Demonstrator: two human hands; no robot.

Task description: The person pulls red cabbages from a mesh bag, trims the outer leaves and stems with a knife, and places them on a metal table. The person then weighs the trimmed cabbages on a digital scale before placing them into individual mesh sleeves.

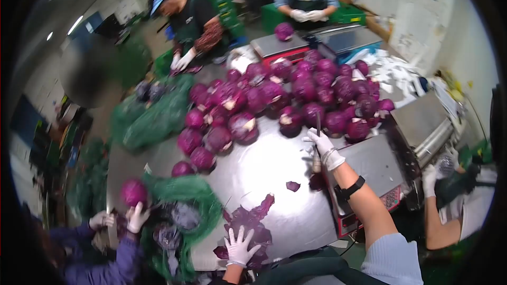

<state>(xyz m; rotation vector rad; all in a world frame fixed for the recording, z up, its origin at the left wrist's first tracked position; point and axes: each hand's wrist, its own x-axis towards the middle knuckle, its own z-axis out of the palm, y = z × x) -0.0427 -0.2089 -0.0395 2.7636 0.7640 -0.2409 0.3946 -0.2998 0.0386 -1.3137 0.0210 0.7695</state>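
My left hand (240, 248), in a white glove, lies with fingers spread on loose purple cabbage leaves (253, 221) near the table's front edge. Farther right and forward, my gloved right hand (323, 146) is closed around a knife (316, 163); its blade points up toward the cabbages, and its pale handle shows below the fingers. Beyond that hand, a large heap of red cabbages (303, 87) covers the back of the metal table (248, 174). One small leaf scrap (292, 186) sits between my two hands.
Right of the knife stands a scale (369, 169) with a red base. Green mesh bags (185, 192) lie on the left side. A co-worker at lower left handles a cabbage (134, 192); other people work across the table and at right. Another scale (280, 46) bears one cabbage.
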